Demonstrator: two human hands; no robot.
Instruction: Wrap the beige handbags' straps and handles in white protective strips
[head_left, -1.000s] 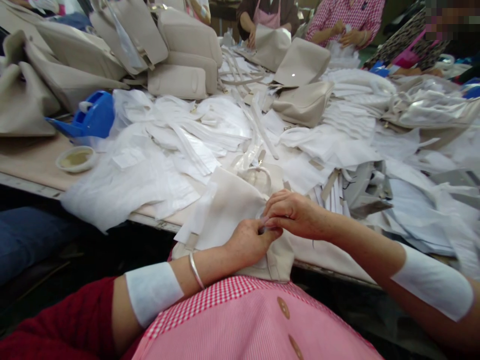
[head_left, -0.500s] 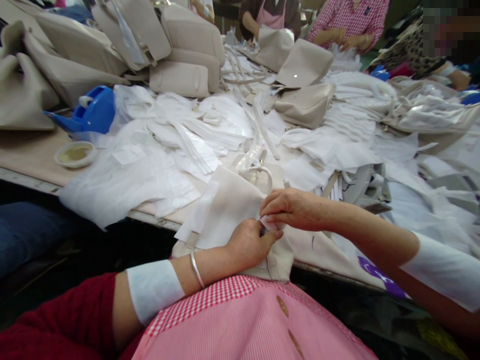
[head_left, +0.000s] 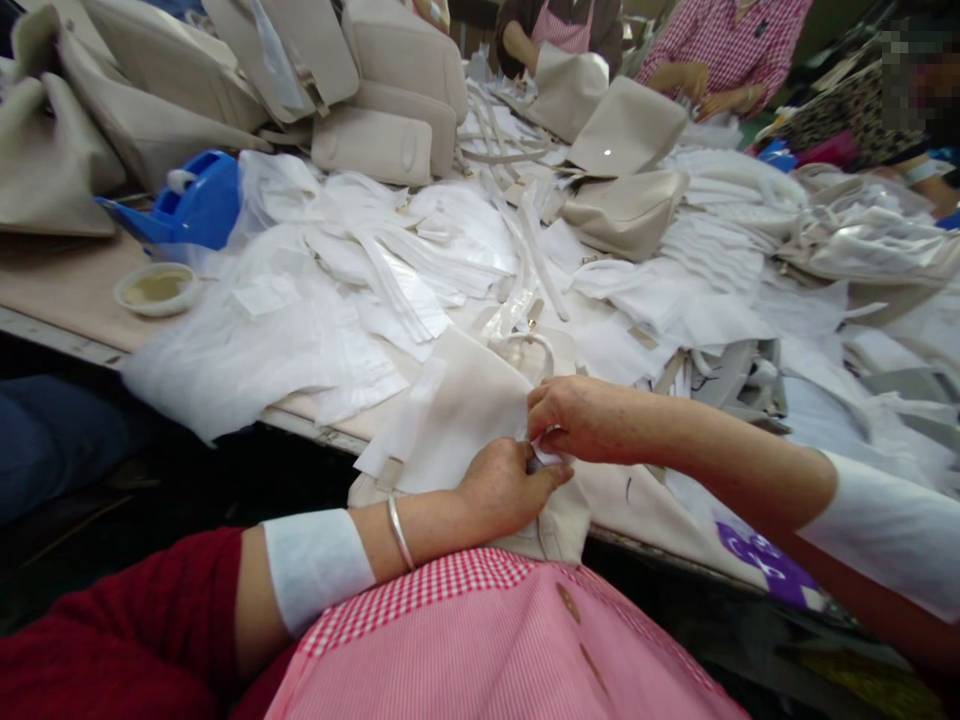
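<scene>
A beige handbag (head_left: 561, 520) lies at the table's front edge against my apron, with its light flap (head_left: 480, 405) and a white sheet (head_left: 409, 420) spread over it. My left hand (head_left: 504, 487) grips the bag near its middle, thumb stretched to the right and the other fingers mostly hidden. Just above it, my right hand (head_left: 574, 415) pinches a small piece of white paper (head_left: 549, 457) against the bag. Between the hands a small greyish part shows, too covered to make out. Behind them stands the bag's wrapped handle (head_left: 536, 345).
White wrapping sheets (head_left: 322, 290) cover much of the table. Beige bags (head_left: 397, 90) are piled at the back left, near a blue tape dispenser (head_left: 199, 200) and a small dish (head_left: 155, 290). Across the table, co-workers (head_left: 731, 60) handle bags. More bags (head_left: 626, 215) lie beyond my hands.
The view has shifted slightly, so the background sits a little further right and higher. Both hands stay at the same spot on the bag; the right fingers have curled a little more around the paper.
</scene>
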